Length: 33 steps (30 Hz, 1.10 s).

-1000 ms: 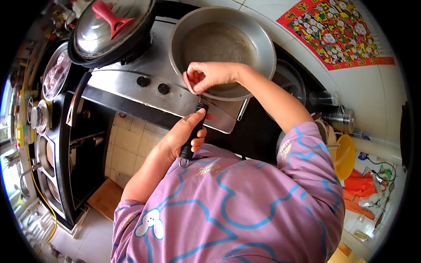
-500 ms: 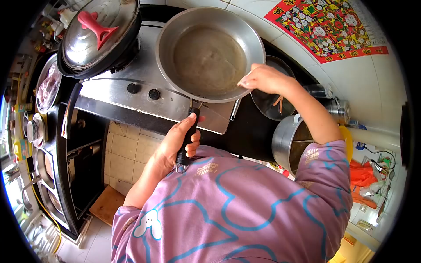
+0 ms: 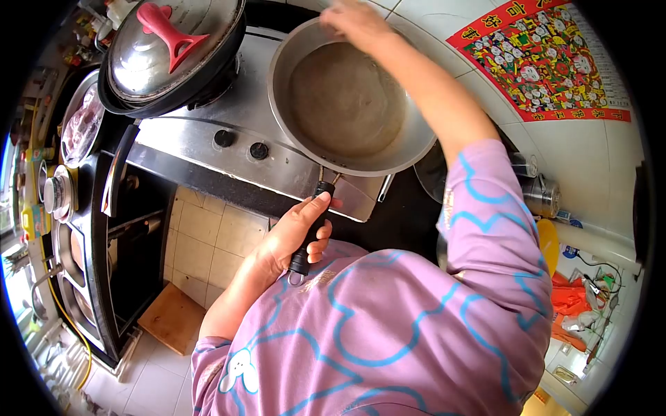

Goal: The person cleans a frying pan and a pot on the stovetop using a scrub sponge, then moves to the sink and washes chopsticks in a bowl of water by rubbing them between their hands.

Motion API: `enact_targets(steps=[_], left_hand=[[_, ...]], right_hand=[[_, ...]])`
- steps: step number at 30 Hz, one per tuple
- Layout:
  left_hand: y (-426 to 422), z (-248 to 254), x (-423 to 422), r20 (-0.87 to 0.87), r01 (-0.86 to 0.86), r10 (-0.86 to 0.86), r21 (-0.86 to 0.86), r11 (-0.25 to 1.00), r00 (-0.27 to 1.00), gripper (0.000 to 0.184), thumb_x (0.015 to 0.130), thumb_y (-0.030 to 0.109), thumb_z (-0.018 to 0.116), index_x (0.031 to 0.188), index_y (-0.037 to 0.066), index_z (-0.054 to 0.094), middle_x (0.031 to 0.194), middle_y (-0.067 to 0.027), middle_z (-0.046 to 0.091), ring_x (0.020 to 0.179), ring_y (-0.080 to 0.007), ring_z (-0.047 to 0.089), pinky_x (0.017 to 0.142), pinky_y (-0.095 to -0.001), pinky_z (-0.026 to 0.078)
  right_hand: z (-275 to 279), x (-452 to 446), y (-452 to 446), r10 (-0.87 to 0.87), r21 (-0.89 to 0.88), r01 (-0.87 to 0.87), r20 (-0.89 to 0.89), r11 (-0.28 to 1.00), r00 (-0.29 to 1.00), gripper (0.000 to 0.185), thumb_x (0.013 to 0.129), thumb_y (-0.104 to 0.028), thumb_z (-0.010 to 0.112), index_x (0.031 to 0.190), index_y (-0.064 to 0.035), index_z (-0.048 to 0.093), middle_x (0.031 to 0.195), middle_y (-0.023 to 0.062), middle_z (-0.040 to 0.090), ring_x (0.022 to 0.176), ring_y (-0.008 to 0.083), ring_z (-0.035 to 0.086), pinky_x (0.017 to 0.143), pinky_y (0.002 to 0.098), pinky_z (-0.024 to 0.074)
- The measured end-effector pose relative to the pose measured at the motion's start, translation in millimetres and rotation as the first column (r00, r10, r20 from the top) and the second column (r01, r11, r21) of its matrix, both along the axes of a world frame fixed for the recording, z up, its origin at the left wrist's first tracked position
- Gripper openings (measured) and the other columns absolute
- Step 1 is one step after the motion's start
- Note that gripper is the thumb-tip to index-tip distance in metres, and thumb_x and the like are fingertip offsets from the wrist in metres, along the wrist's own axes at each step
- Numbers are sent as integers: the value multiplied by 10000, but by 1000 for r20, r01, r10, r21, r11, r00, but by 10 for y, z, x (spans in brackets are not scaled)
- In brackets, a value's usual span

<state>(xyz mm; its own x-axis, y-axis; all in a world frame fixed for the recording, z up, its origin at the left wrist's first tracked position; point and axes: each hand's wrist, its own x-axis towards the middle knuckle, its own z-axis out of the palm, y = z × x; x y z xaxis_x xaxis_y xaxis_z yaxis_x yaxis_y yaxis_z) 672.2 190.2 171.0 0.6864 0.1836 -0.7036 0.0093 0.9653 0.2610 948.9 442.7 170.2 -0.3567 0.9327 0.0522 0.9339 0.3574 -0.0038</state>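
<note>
My left hand (image 3: 302, 232) is wrapped round the black handle (image 3: 312, 229) of a wide metal pan (image 3: 420, 135). A thin layer of cloudy, brownish liquid (image 3: 340, 104) covers the pan's bottom. The pan sits over the right part of the steel gas stove (image 3: 201, 145). My right hand (image 3: 354, 24) reaches across to the pan's far rim, its fingers drawn together and slightly blurred. Whatever those fingers pinch, if anything, is hidden.
A black wok with a metal lid (image 3: 139, 69) and pink lid handle stands at the stove's left. Left of it, a tray (image 3: 83, 125) holds pinkish meat. Behind my right arm is a dark pan (image 3: 430, 173). Glass jars (image 3: 541, 197) stand by the tiled wall.
My right hand has moved from the pan's right near rim to its far rim. My left hand keeps its hold on the handle. The view has shifted slightly.
</note>
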Motion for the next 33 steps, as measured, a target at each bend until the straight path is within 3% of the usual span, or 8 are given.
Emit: enact_targets(steps=[4,7,15,18,21,23,27,33], left_hand=[[14,12,6,-4,-9,9,-22,1000,1000,421,1021,421,445,1187,38,499,619,-3,409,396,-97,355,342,-243,298],[-23,7,6,-21,-10,10,11,1000,1000,415,1021,416,447,1189,40,496,617,0,410,396,-93,351,339,-238,299],[-93,-33,19,64,-98,98,-9,995,993,385,1013,411,482,1195,71,488,624,-11,439,415,-92,365,364,-244,332],[-99,-50,13,60,-95,95,-9,995,994,391,1014,418,475,1199,73,481,622,-9,436,412,-92,359,365,-244,332],[-82,-42,11,53,-68,68,1,998,996,392,1015,427,469,1192,78,479,618,-7,430,409,-91,348,366,-243,329],[-50,-40,6,41,-42,42,5,999,998,394,1015,432,466,1189,79,479,619,-7,428,409,-90,346,367,-242,329],[9,-27,-22,6,10,-10,13,1000,1000,410,1023,418,443,1199,50,490,617,4,407,390,-79,341,342,-231,304],[3,-27,-25,-7,20,-20,39,999,1000,415,1025,419,434,1197,45,490,619,7,404,392,-78,343,345,-229,311]], right_hand=[[-166,-361,2,463,316,-515,229,797,856,108,843,-197,528,861,-147,622,969,52,602,993,238,591,811,396,484],[-241,91,-17,352,384,-338,37,859,935,121,848,-130,525,925,-131,617,949,63,654,969,267,609,809,396,495],[-65,894,-1470,-36,-162,191,665,968,746,168,789,-125,597,691,-185,720,800,68,706,816,246,668,771,376,462],[70,538,-1824,17,-571,298,481,765,877,165,800,-258,630,834,-151,752,892,114,720,878,299,688,771,425,524],[-36,119,-1828,95,-828,-169,-139,535,986,268,854,-290,590,970,-56,648,946,172,672,903,339,635,776,436,491],[-325,-253,-1713,39,-687,-454,-528,568,848,143,857,-162,540,937,-58,596,902,148,649,864,334,621,763,442,485],[-646,-719,-983,562,76,-561,-232,824,794,47,813,-111,574,822,-148,603,794,53,579,872,246,575,705,394,469],[-431,-133,-102,119,157,-152,205,976,972,196,811,-206,648,974,-266,739,919,-2,709,881,254,652,733,378,549]])
